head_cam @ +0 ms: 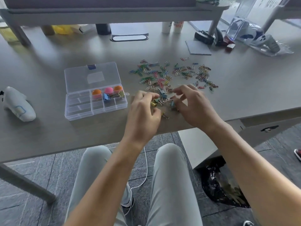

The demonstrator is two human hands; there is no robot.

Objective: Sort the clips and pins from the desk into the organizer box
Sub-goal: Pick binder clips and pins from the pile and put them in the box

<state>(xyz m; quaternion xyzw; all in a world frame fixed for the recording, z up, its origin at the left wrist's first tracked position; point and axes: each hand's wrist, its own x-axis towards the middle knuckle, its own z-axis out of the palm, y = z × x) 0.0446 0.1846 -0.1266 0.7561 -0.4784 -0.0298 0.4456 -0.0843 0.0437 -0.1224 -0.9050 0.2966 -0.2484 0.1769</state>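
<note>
Both hands, left hand (143,110) and right hand (193,105), pinch binder clips (162,95) just right of the organizer box (78,111).

The right hand (193,103) is motion-blurred at its fingertips (176,91), so whether they pinch anything cannot be told. Binder clips (162,97) lie partly hidden under and between both hands' curled fingers (their count is unclear). The left hand (143,110) covers part of a yellow clip (153,103) at its fingertips. Beyond the fingers, single paper clips (172,74) are too small to separate.
</note>
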